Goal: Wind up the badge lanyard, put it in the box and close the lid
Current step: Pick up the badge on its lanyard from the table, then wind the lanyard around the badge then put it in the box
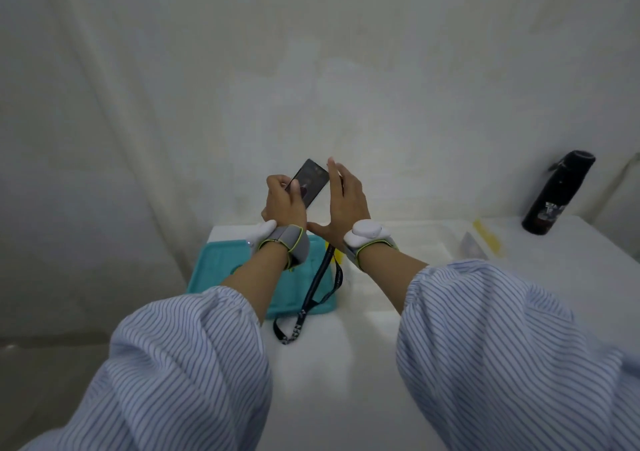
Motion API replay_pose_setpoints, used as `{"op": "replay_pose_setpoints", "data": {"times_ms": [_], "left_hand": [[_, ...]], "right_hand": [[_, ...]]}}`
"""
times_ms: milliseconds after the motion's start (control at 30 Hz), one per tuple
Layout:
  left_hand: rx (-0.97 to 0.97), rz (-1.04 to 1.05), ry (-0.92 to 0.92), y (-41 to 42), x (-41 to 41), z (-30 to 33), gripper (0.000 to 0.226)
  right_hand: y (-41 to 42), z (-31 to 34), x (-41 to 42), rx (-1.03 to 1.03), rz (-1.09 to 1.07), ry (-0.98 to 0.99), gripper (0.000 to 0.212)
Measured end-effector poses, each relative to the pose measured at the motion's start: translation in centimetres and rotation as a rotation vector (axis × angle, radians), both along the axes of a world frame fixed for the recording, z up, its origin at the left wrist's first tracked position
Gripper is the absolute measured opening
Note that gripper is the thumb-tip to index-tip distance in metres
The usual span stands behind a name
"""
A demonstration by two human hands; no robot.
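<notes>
Above the white bench (363, 353), both hands are raised in front of a pale curtain. The left hand (282, 201) pinches the lower corner of a dark badge card (313, 182) between thumb and curled fingers, holding it tilted in the air. The right hand (343, 201) stands just beside the card's right edge with fingers straight and together and the thumb spread out low; whether the fingertips touch the card cannot be told. From below the hands the dark lanyard (313, 291) hangs down slack, crosses the right edge of a teal lid (221, 267) lying flat on the bench, and ends in a loop resting on the bench surface just in front of that lid. To the right of the lid sits a clear box (436, 239) with a yellow clip at its far side, its inside hard to make out. A black bottle (557, 194) stands upright near the far right corner of the bench, well apart from the hands. Both wrists carry grey straps with white pods, and striped sleeves cover the forearms
</notes>
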State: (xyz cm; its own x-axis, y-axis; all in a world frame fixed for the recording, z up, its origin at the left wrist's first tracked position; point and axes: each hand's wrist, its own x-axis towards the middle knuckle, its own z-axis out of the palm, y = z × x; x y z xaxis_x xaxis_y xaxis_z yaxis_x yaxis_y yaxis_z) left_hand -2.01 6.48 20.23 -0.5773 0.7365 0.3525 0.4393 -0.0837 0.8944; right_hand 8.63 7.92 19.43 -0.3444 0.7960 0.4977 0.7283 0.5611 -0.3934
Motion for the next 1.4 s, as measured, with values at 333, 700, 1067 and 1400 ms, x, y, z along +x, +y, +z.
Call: {"op": "replay_pose_setpoints", "data": {"times_ms": [333, 700, 1067, 1400], "left_hand": [[0.143, -0.135, -0.347, 2.2, 2.2, 7.1, 0.006], [0.220, -0.221, -0.280, 4.3, 2.0, 11.2, 0.006], [0.310, -0.290, -0.137, 6.9, 1.2, 14.6, 0.055], [0.256, -0.339, 0.174, 8.9, 1.5, 16.7, 0.077]], "right_hand": [[3.1, 6.9, 0.8, 0.005, 0.107, 0.227, 0.097], [5.6, 12.8, 1.1, 0.113, 0.161, 0.325, 0.079], [9.0, 16.4, 3.1, 0.079, 0.280, 0.180, 0.117], [11.4, 18.2, 4.2, 0.123, 0.240, 0.228, 0.109]]}}
